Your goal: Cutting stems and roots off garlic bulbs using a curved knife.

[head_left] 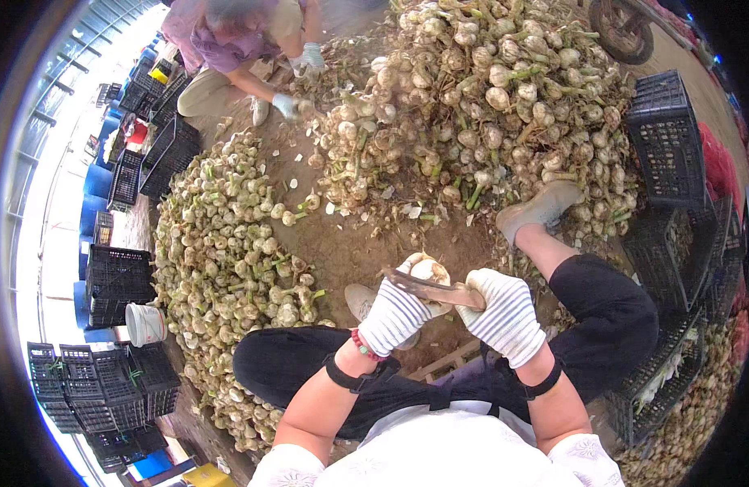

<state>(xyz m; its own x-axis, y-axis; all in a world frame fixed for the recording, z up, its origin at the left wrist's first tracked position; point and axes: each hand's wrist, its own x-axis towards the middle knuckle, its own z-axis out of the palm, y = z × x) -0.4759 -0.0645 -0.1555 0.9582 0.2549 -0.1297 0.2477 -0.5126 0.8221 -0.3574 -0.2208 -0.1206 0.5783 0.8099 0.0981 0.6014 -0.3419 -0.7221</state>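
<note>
My left hand (pixel 397 311), in a white and grey striped work glove, grips a garlic bulb (pixel 430 271) above the dirt floor. My right hand (pixel 502 309), gloved the same way, holds a knife (pixel 438 292) by its handle. The curved, dirt-stained blade crosses in front of the bulb and reaches over my left fingers; whether its edge touches the bulb I cannot tell. Ahead rises a large heap of untrimmed garlic (pixel 472 103) with stalks and roots. To my left spreads a lower pile of trimmed bulbs (pixel 228 243) with short stems.
Across from me a person (pixel 246 55) in striped gloves crouches by the heap. Black plastic crates (pixel 666 140) stand at the right, and stacked crates (pixel 100 389) at the left beside a white bucket (pixel 146 324). A wheel (pixel 621 30) shows at the upper right.
</note>
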